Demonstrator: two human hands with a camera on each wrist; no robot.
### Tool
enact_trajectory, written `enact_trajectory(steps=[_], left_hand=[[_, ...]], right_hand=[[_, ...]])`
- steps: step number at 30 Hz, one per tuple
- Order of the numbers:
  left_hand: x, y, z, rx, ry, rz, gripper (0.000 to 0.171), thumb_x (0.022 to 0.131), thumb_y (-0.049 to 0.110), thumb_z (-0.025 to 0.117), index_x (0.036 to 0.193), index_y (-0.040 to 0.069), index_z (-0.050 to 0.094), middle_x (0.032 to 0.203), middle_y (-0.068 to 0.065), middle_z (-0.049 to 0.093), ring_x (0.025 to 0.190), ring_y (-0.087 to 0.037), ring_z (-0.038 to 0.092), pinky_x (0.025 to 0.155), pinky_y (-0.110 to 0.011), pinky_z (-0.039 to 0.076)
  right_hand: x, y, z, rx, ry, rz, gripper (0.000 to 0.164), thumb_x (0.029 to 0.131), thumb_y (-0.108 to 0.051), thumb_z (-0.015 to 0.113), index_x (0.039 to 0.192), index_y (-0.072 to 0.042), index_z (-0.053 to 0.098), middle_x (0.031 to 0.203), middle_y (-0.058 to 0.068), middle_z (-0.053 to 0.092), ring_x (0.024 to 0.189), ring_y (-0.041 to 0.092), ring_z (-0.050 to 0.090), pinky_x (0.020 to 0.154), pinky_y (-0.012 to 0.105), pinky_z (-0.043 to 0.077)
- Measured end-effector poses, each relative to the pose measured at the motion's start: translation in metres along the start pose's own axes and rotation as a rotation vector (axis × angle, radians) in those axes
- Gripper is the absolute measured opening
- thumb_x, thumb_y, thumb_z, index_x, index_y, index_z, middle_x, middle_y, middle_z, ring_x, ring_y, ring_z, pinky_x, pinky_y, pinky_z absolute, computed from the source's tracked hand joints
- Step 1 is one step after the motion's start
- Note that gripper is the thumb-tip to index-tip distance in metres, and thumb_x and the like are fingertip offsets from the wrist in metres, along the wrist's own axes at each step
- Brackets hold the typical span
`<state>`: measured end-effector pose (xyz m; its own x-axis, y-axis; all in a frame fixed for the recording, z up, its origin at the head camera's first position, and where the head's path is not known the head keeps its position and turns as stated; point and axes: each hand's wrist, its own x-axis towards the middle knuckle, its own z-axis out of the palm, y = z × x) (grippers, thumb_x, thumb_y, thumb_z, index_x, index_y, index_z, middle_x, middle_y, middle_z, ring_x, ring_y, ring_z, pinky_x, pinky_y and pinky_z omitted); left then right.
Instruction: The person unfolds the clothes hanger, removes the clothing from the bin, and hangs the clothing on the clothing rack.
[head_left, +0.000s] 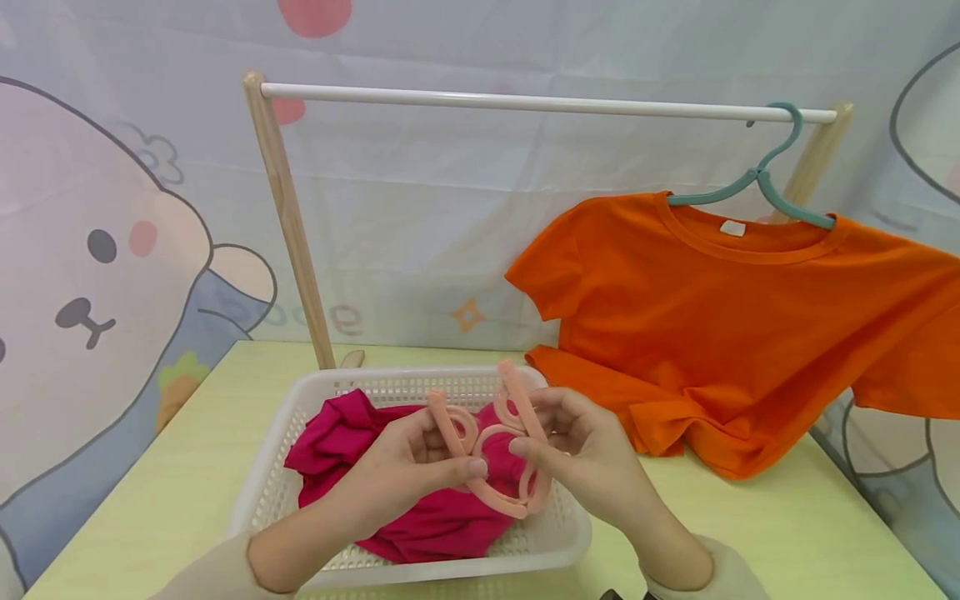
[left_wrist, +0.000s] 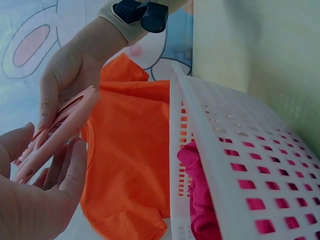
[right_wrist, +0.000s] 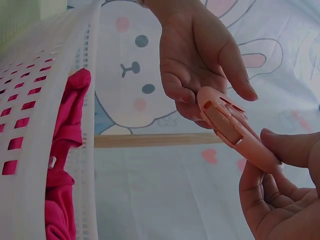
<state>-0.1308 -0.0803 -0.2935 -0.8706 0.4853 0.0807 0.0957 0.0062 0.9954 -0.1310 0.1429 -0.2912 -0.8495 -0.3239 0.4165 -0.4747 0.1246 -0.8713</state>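
Note:
A pink folding clothes hanger (head_left: 450,425), its arms folded toward each other, is held between both hands above the basket. The left hand (head_left: 405,467) grips one arm of it, thumb in front and fingers behind. On the other arm, the right hand (head_left: 592,458) pinches with its thumb, fingers curled behind. Below the hands, a magenta garment (head_left: 337,442) lies bunched in a white perforated basket (head_left: 262,475). In the right wrist view the hanger (right_wrist: 240,135) appears edge-on between the two hands, with a slot near one end.
Behind the basket stands a clothes rack with a white rod (head_left: 487,102) and wooden posts (head_left: 288,217). An orange T-shirt (head_left: 675,292) hangs at its right on a teal hanger (head_left: 780,150), its hem on the pale yellow table (head_left: 202,433). A printed cloth (head_left: 450,250) forms the backdrop.

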Motion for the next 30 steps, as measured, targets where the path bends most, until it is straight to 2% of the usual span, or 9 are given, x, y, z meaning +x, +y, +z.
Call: enact_trajectory(steps=[7,12,21,30], left_hand=[[0.002,-0.003,0.000,-0.030,-0.037,0.007,0.023,0.089,0.015,0.070,0.100,-0.001,0.058,0.093,-0.006,0.060,0.082,-0.017,0.067,0.078,-0.038,0.058],[0.002,-0.005,-0.001,-0.014,-0.041,0.007,0.023,0.090,0.017,0.069,0.094,-0.003,0.058,0.091,-0.006,0.064,0.080,-0.016,0.069,0.074,-0.037,0.059],[-0.001,-0.007,-0.001,-0.011,-0.047,-0.015,0.024,0.091,0.013,0.067,0.096,-0.010,0.059,0.084,-0.010,0.069,0.079,-0.018,0.070,0.072,-0.037,0.059],[-0.005,-0.012,0.003,-0.017,-0.102,-0.043,0.021,0.091,0.008,0.066,0.099,-0.011,0.059,0.083,-0.009,0.067,0.080,-0.023,0.071,0.070,-0.037,0.059]], right_hand=[[0.000,0.002,0.002,-0.008,-0.003,0.033,0.032,0.086,-0.005,0.071,0.114,0.005,0.059,0.093,0.015,0.065,0.080,0.015,0.064,0.075,0.025,0.057],[-0.001,0.004,0.002,0.006,-0.023,0.043,0.032,0.086,-0.005,0.071,0.114,0.005,0.058,0.093,0.016,0.065,0.080,0.015,0.064,0.075,0.026,0.057],[-0.001,0.005,0.002,0.009,-0.067,0.089,0.033,0.086,-0.008,0.073,0.113,0.003,0.059,0.100,0.016,0.065,0.083,0.016,0.065,0.076,0.028,0.057],[0.002,0.003,0.001,-0.012,-0.092,0.103,0.029,0.087,-0.010,0.072,0.110,0.001,0.060,0.095,0.012,0.064,0.085,0.017,0.065,0.080,0.028,0.057]])
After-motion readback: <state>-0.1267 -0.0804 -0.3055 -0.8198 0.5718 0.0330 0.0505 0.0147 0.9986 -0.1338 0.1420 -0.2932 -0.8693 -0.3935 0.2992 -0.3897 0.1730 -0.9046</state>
